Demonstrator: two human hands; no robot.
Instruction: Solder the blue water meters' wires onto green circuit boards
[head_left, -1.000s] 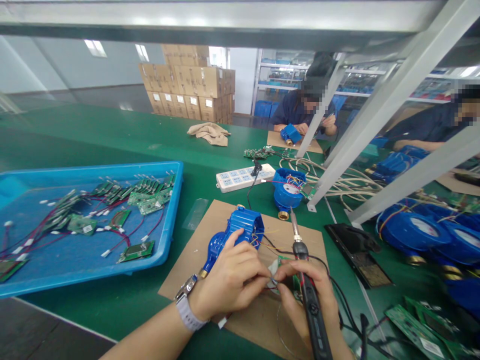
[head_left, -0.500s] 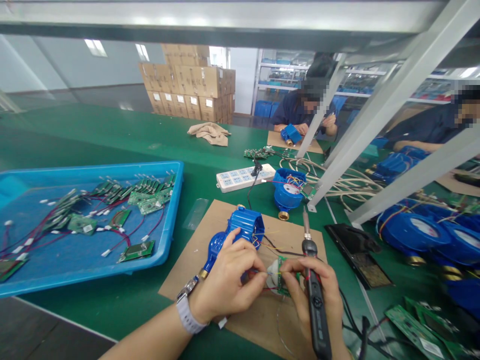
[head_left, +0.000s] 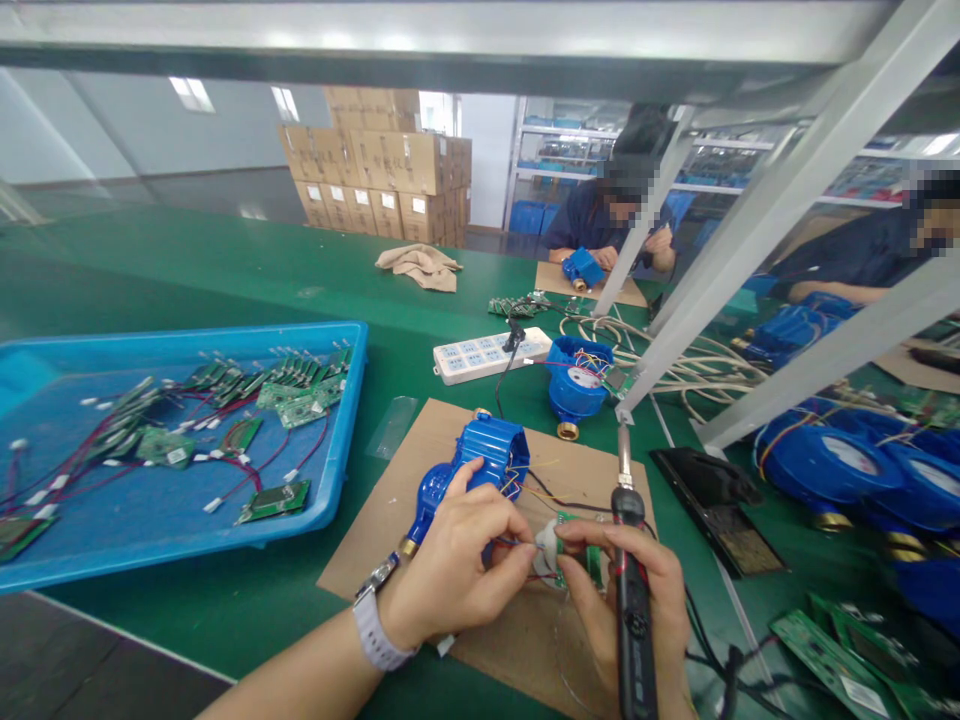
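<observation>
W/ our L hand (head_left: 465, 570) we pinched a thin wire (head_left: 539, 546) btwn thumb & finger, next to the blue water meter (head_left: 487, 445) that lay on the brown cardboard (head_left: 397, 490). Our R hand (head_left: 664, 585) was curled round the soldering iron (head_left: 634, 600), w/ its thumb & pointer tips by the green circuit bd (head_left: 595, 562), but we couldn't tell if they pinched anything.

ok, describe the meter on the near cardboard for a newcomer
Big blue tray, then the cardboard sheet to its right. The blue meter lies there, wires at its right end. Only this one has the wearer's left hand over it.
</observation>
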